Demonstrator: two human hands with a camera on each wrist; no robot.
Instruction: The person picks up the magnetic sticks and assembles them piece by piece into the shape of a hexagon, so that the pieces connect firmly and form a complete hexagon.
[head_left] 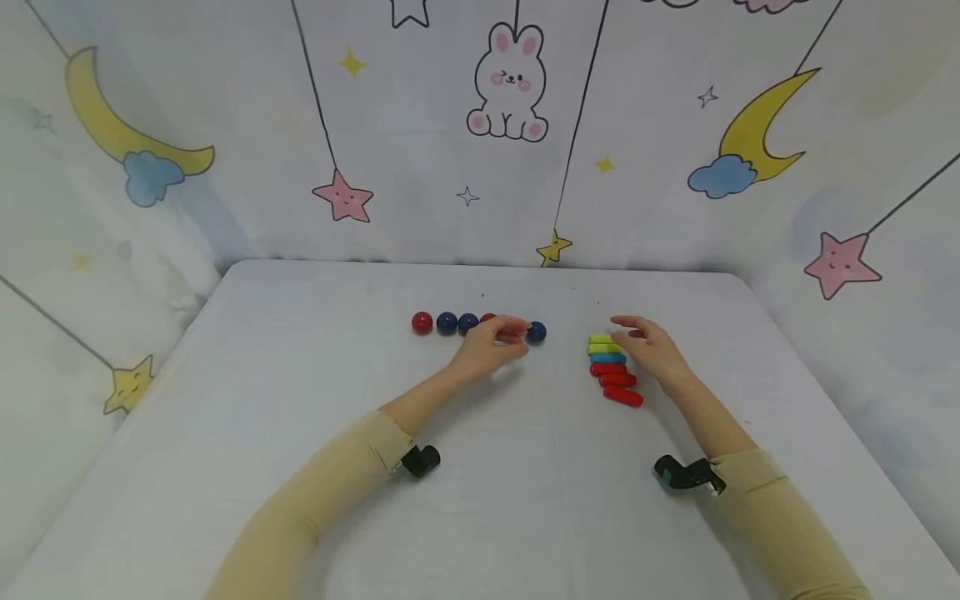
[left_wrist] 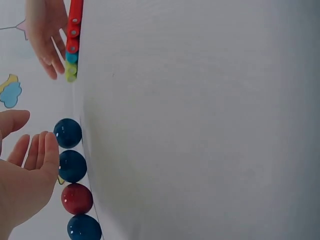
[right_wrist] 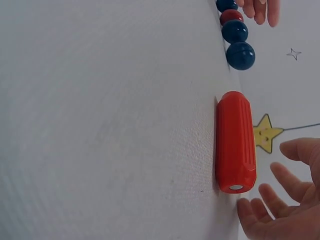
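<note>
A row of red and blue balls lies across the table's far half: a red ball at the left end, a blue ball at the right. My left hand hovers over the row's right part with relaxed fingers, hiding some of it. Its fingertips are close to the end blue ball; contact cannot be told. To the right, several short rods lie stacked in a column: yellow-green rods, a blue rod and red rods. Beside their far end is my right hand, fingers loosely bent, holding nothing.
A white-covered table lies under everything. Behind it hangs a pale cloth printed with moons, stars and a rabbit. Each sleeved wrist carries a small black camera.
</note>
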